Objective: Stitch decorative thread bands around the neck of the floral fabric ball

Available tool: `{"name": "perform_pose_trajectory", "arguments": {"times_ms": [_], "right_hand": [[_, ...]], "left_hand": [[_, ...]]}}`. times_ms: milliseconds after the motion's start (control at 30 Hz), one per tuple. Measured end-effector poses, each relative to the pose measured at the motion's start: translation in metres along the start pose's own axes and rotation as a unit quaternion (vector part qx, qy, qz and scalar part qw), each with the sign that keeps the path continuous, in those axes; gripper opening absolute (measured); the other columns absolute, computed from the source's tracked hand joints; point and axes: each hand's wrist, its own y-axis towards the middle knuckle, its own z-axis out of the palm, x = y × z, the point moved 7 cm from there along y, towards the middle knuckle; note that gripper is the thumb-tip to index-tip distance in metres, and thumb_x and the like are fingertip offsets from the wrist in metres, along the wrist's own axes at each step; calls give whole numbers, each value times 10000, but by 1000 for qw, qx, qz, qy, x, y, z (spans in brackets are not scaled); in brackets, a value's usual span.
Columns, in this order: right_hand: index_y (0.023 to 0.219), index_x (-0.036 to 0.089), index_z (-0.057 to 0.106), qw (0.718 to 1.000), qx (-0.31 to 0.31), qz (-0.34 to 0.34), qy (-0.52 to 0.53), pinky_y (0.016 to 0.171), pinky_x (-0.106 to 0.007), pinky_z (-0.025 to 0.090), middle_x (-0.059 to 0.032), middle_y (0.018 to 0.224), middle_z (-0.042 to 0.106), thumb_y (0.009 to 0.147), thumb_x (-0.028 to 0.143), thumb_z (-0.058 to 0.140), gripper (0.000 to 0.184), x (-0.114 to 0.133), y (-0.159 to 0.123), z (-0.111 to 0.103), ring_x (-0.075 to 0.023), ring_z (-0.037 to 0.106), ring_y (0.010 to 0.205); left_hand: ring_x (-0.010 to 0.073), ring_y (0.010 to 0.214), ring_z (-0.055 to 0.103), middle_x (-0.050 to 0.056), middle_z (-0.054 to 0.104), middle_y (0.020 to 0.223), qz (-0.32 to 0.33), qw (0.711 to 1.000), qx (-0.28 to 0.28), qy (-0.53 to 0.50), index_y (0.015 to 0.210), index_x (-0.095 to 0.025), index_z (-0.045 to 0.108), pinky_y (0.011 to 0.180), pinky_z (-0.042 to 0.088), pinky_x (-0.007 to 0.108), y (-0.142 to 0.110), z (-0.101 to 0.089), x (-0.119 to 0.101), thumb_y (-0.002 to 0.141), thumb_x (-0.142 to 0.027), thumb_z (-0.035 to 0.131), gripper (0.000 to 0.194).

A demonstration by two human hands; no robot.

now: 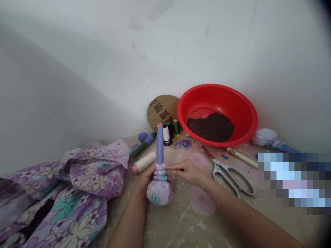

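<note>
My left hand (146, 182) is wrapped round the neck of a hammer-like massage stick (159, 186), partly hidden behind it. The stick has a round head covered in purple floral cloth at the bottom and a handle wrapped in lilac thread, standing upright. Bands of thread gather the cloth at the neck. From the right, my right hand (190, 173) reaches to the gathered cloth just above these bands. Its index finger is stretched forward and the other fingers are curled; whatever is pinched at its tips is too small to make out.
Floral cloth (90, 175) lies heaped at the left. A white thread cone (145, 162), small spools (176, 128) and a cardboard disc (161, 108) are behind. A red basin (217, 93) holds dark bits. Scissors (230, 174) and another wrapped stick (266, 137) lie at the right.
</note>
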Motion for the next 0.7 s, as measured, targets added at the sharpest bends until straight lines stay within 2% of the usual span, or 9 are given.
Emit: {"name": "perform_pose_trajectory", "arguments": {"times_ms": [200,367,567,700], "right_hand": [[1031,226,712,1000,1,-7,-28,658,-288,540,-33,933,741,825,407,577,306,2,1,-5,-190,689,734],[986,226,732,999,-8,-28,-38,725,-313,547,-53,941,737,817,405,586,286,4,2,-9,-206,699,791],[870,212,750,996,-28,-51,-71,660,-269,528,-41,818,754,815,435,575,290,10,3,-14,-176,684,706],[789,196,733,994,-27,-47,-91,620,-245,500,-30,731,733,821,421,569,281,12,3,-13,-158,651,657]], "left_hand": [[155,545,608,37,624,583,-12,999,33,-4,814,-134,622,575,473,270,0,3,2,837,-416,502,307],[159,551,616,26,608,548,-24,1000,5,-4,759,-130,619,591,475,273,0,5,3,829,-395,519,292],[176,596,633,2,593,518,-22,999,-25,21,739,-131,614,622,466,287,-6,16,2,884,-359,414,337],[189,589,639,10,596,509,-22,999,-3,29,767,-134,620,631,473,303,-6,17,2,865,-375,452,310]]}}
